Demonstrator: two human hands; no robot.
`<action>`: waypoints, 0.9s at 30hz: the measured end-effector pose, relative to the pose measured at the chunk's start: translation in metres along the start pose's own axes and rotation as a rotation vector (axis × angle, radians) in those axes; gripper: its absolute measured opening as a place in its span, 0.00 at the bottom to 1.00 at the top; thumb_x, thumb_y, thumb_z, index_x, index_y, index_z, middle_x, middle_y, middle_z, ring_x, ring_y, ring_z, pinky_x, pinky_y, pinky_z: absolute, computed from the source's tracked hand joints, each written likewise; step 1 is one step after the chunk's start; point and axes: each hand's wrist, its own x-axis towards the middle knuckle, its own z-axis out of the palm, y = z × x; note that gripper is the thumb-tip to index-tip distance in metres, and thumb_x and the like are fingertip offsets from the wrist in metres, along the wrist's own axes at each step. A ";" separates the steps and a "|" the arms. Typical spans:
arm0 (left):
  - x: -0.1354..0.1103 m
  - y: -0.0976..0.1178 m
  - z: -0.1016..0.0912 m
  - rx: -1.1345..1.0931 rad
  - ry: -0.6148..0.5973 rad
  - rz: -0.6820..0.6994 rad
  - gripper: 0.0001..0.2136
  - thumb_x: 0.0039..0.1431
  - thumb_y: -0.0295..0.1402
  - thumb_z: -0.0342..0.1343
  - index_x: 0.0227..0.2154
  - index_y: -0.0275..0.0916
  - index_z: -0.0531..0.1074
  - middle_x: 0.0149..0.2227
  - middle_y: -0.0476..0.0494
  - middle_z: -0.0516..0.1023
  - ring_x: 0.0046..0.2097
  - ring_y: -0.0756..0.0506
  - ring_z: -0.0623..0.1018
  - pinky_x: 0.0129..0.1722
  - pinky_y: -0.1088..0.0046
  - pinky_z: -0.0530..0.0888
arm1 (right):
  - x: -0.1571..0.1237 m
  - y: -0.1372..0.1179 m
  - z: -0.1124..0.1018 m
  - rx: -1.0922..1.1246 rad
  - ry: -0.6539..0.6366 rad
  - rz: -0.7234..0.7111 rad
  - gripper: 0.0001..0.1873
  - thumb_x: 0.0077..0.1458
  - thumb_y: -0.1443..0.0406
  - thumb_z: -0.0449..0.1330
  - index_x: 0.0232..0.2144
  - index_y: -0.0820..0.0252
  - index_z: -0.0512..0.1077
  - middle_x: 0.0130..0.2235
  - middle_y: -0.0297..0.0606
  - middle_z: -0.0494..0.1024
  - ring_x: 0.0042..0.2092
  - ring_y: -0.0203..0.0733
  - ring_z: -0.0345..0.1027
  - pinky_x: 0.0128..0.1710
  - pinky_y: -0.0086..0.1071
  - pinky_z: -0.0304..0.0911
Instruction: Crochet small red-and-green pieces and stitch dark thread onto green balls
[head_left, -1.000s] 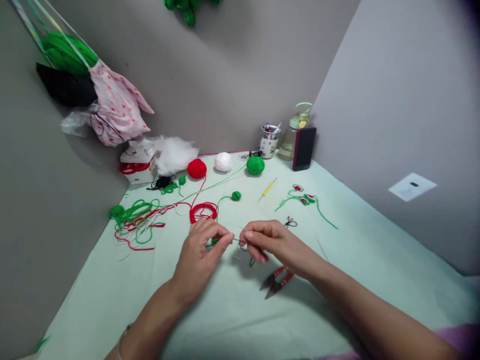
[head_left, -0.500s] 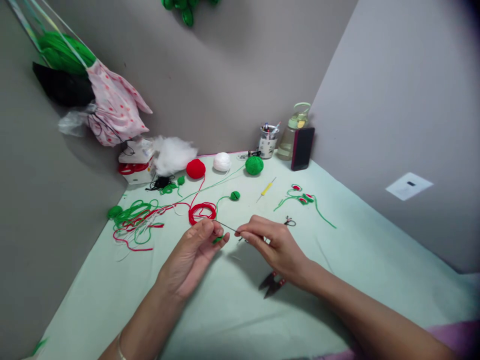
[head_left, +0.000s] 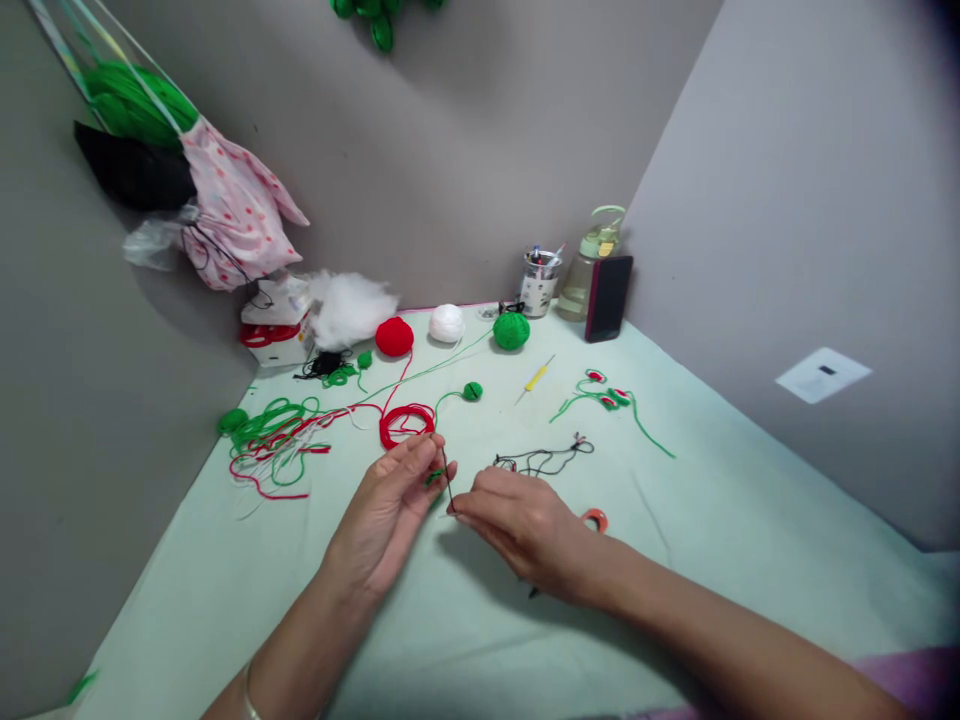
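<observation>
My left hand (head_left: 390,515) pinches one end of a dark thread (head_left: 448,478) between thumb and forefinger. A bit of green yarn (head_left: 433,478) shows against its fingers; what it belongs to is mostly hidden. Lower and to the right, my right hand (head_left: 517,530) has its fingertips closed on the other end, and the thread runs taut between the two hands. A thin pale sliver beside those fingertips is too small to name. Under the right hand lie snips with an orange handle (head_left: 596,520), mostly covered. Behind it a loose black cord (head_left: 547,460) rests on the table.
A red yarn coil (head_left: 405,425) lies beyond my left hand, with tangled yarn (head_left: 277,445) farther left. Red (head_left: 394,337), white (head_left: 447,323) and green (head_left: 511,330) yarn balls stand at the back. A yellow-handled crochet hook (head_left: 537,378) and small green-red pieces (head_left: 611,397) lie right.
My right hand has moved down and slightly left, so the thread now slopes steeply downward from my left hand. The black cord and an orange handle have come into view; the snips' blades are now mostly covered.
</observation>
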 end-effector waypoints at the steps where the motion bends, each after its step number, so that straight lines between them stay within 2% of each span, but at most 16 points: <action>1: 0.000 -0.002 0.000 0.049 0.013 0.011 0.11 0.46 0.37 0.75 0.28 0.38 0.82 0.30 0.50 0.77 0.35 0.50 0.76 0.44 0.72 0.76 | 0.000 -0.003 0.000 0.023 -0.004 -0.015 0.17 0.71 0.69 0.48 0.36 0.63 0.76 0.28 0.38 0.72 0.30 0.38 0.62 0.29 0.29 0.60; 3: 0.000 -0.005 -0.001 0.245 0.009 0.083 0.07 0.50 0.36 0.72 0.28 0.39 0.83 0.32 0.49 0.79 0.37 0.49 0.77 0.44 0.73 0.74 | 0.001 -0.008 -0.003 0.111 -0.015 -0.013 0.17 0.71 0.68 0.48 0.36 0.63 0.77 0.29 0.39 0.73 0.30 0.38 0.63 0.30 0.30 0.61; 5: 0.000 -0.008 -0.003 0.519 -0.033 0.252 0.03 0.55 0.33 0.69 0.29 0.41 0.83 0.34 0.48 0.81 0.40 0.47 0.78 0.46 0.71 0.72 | 0.002 -0.012 -0.010 0.258 -0.011 0.063 0.16 0.70 0.66 0.51 0.36 0.62 0.78 0.29 0.38 0.74 0.30 0.37 0.64 0.31 0.30 0.61; 9: 0.002 -0.009 -0.008 0.941 -0.161 0.641 0.06 0.61 0.30 0.61 0.33 0.43 0.84 0.34 0.45 0.81 0.40 0.43 0.76 0.46 0.64 0.69 | 0.005 -0.005 -0.030 0.620 0.076 0.428 0.13 0.66 0.62 0.57 0.34 0.62 0.79 0.28 0.34 0.72 0.29 0.34 0.62 0.31 0.29 0.60; 12: 0.002 -0.010 -0.009 1.104 -0.221 0.786 0.07 0.61 0.28 0.60 0.35 0.43 0.84 0.32 0.45 0.78 0.39 0.43 0.74 0.47 0.61 0.66 | 0.007 0.004 -0.037 0.802 0.137 0.599 0.14 0.63 0.59 0.61 0.31 0.63 0.80 0.24 0.31 0.68 0.27 0.33 0.57 0.29 0.29 0.56; 14: 0.001 -0.011 -0.009 1.070 -0.176 0.756 0.06 0.59 0.28 0.62 0.32 0.44 0.83 0.32 0.46 0.75 0.38 0.43 0.73 0.44 0.63 0.66 | 0.008 0.008 -0.038 0.871 0.139 0.634 0.14 0.61 0.58 0.62 0.30 0.63 0.80 0.22 0.31 0.66 0.26 0.33 0.56 0.28 0.29 0.54; 16: -0.001 -0.010 -0.007 0.974 -0.101 0.669 0.05 0.56 0.28 0.64 0.28 0.44 0.81 0.32 0.48 0.72 0.38 0.44 0.72 0.42 0.65 0.67 | 0.008 0.009 -0.037 0.899 0.132 0.651 0.15 0.60 0.57 0.63 0.30 0.63 0.80 0.22 0.31 0.66 0.26 0.33 0.56 0.28 0.29 0.53; 19: -0.003 -0.007 -0.006 0.883 -0.041 0.564 0.05 0.54 0.29 0.66 0.24 0.44 0.78 0.32 0.50 0.70 0.38 0.45 0.71 0.44 0.67 0.66 | 0.006 0.010 -0.034 0.919 0.131 0.667 0.15 0.60 0.57 0.63 0.31 0.63 0.81 0.22 0.30 0.65 0.26 0.33 0.55 0.28 0.29 0.51; 23: -0.002 -0.002 -0.007 0.789 -0.048 0.473 0.07 0.51 0.30 0.69 0.23 0.43 0.76 0.32 0.50 0.68 0.40 0.45 0.71 0.47 0.66 0.64 | 0.004 0.015 -0.031 0.947 0.140 0.667 0.14 0.61 0.57 0.63 0.32 0.63 0.81 0.23 0.31 0.65 0.27 0.33 0.54 0.28 0.29 0.50; 27: 0.000 -0.001 -0.008 0.630 -0.089 0.362 0.09 0.53 0.31 0.69 0.24 0.43 0.74 0.40 0.48 0.75 0.52 0.42 0.74 0.54 0.64 0.63 | 0.004 0.018 -0.031 0.915 0.109 0.691 0.15 0.60 0.56 0.63 0.32 0.63 0.81 0.21 0.29 0.62 0.26 0.33 0.53 0.28 0.30 0.48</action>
